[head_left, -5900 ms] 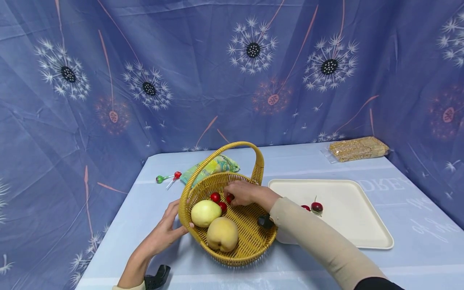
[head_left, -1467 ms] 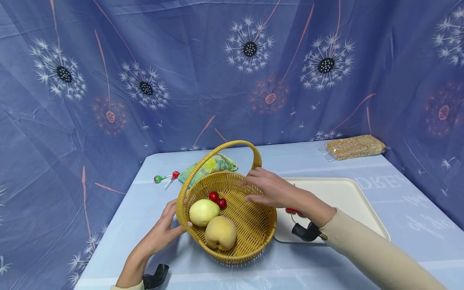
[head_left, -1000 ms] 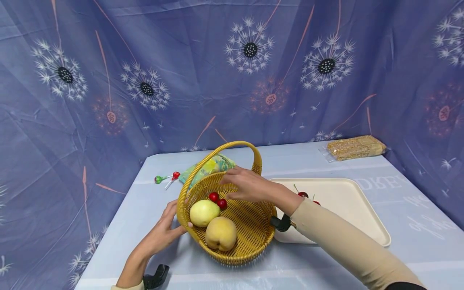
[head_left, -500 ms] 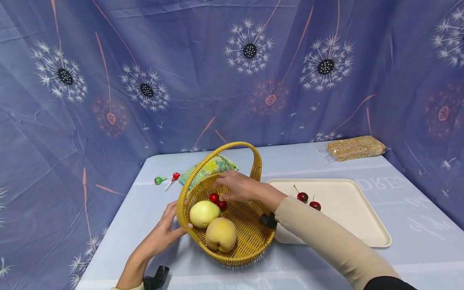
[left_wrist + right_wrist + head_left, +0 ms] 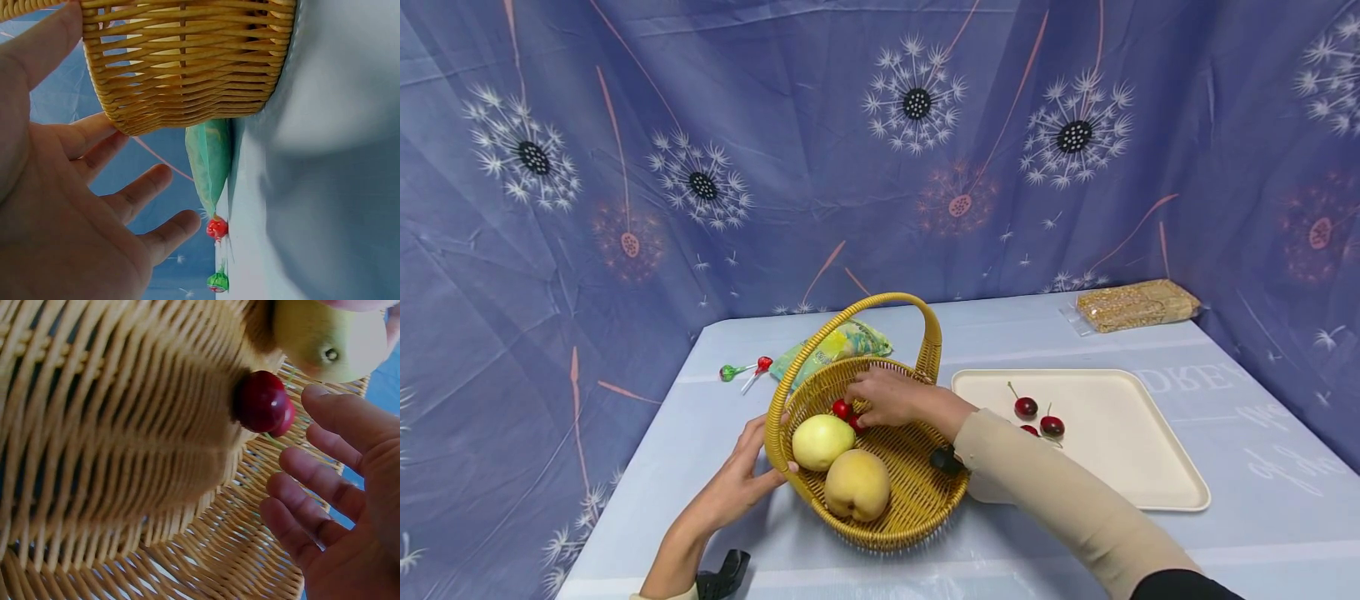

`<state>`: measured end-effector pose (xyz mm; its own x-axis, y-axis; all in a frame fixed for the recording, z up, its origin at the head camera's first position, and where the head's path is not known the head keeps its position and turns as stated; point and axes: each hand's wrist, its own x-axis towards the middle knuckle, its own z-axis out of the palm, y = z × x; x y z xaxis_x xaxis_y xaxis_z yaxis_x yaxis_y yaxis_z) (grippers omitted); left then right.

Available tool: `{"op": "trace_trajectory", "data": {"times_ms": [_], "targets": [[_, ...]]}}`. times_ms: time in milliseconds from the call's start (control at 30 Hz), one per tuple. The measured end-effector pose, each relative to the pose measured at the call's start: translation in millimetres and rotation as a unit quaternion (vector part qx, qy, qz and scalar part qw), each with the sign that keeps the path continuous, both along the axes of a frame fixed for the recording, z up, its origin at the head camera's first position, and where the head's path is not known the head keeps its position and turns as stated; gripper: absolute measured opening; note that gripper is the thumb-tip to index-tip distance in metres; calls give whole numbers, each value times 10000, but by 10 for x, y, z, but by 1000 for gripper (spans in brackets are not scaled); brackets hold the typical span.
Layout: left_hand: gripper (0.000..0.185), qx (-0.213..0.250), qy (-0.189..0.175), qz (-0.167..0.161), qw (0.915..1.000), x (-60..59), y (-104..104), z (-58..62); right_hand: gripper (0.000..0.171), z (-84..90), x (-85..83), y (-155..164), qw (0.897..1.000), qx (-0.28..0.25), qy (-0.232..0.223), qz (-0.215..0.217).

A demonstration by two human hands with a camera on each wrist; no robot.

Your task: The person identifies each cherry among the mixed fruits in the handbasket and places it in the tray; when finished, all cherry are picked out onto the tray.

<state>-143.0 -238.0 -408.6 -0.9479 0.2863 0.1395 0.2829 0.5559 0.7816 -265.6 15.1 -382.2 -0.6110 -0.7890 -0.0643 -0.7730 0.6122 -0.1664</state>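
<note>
Wicker basket (image 5: 917,492) holds pear (image 5: 820,440), peach (image 5: 857,483), two cherries (image 5: 842,409). Right hand (image 5: 891,397) fingers loose beside cherries, gripping nothing. Left hand (image 5: 741,483) open against rim. Tray (image 5: 1150,467): three cherries (image 5: 1026,407).

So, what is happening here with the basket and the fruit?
A person works at a woven basket. The left hand rests against its rim, steadying it. The right hand reaches inside toward the red cherries, fingers open beside them, not gripping yet. Two yellow fruits lie in the basket. Three cherries lie on the cream tray beside it.
</note>
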Motion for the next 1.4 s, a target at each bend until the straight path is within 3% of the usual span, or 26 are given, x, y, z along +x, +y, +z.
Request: {"op": "trace_trajectory", "data": {"times_ms": [567, 1000, 1400], "targets": [[68, -5, -46, -10, 10000, -9, 6, -5, 36, -87, -10, -1, 9984, 276, -113, 476], [69, -18, -122, 61, 9999, -14, 3, 5, 31, -113, -5, 21, 9976, 379, -377, 436], [67, -71, -54, 7, 10000, 7, 12, 29, 32, -43, 19, 6, 9987, 208, -261, 390]]}}
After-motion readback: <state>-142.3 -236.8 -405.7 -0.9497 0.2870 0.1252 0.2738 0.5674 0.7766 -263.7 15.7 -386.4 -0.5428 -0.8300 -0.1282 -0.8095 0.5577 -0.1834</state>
